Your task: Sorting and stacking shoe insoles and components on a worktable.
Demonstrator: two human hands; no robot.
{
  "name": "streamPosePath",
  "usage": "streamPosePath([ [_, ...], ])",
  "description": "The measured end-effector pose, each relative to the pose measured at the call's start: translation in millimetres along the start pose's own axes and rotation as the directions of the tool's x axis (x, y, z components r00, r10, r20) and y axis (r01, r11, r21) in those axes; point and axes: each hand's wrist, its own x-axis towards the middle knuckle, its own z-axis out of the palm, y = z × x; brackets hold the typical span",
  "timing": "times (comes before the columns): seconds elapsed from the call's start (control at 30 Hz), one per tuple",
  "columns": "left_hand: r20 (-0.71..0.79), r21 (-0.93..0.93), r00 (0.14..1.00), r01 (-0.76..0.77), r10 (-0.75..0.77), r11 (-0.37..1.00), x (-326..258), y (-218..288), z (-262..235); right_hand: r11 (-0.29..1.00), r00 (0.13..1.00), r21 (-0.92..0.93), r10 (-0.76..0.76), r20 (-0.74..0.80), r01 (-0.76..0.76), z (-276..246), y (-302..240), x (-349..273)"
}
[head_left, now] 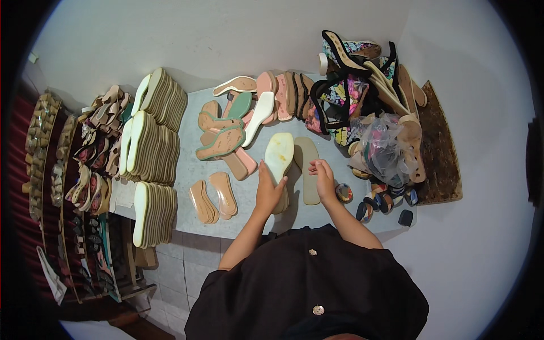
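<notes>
My left hand (270,190) grips a cream-white shoe sole (279,150) along its edges near the narrow waist; yellowish smears mark its broad end. Part of another sole shows beneath it. To the right, a flat grey-beige sole (309,173) lies lengthwise on the table. Over that sole's right edge is my right hand (324,181), its fingers curled in toward the thumb; whether anything small is pinched there is hidden. Just beyond the right wrist sits a small roll of multicoloured material (343,192).
Tall stacks of cream soles (153,150) line the left of the grey table (192,127). Pink, green and brown insoles (221,141) lie mid-table, tan ones (224,195) nearer. Patterned wedge sandals (340,96) and a clear plastic bag (388,144) heap up right. A shelf rack (62,226) stands far left.
</notes>
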Motion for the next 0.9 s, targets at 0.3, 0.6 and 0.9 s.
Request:
streamPosePath([
  [0.3, 0.183, -0.717, 0.957, 0.286, -0.224, 0.635, -3, -37, 7, 0.959, 0.911, -0.167, 0.273, 0.308, -0.231, 34, 57, -31],
  [0.6, 0.292, -0.779, 0.935, 0.356, -0.203, 0.517, -16, -34, 19, 0.964, 0.913, 0.014, 0.246, 0.324, -0.265, 60, 44, -39],
  [0.9, 0.270, -0.691, 0.938, 0.347, -0.219, 0.634, -8, -47, 19, 0.946, 0.911, 0.160, 0.212, 0.353, -0.282, 64, 54, -38],
])
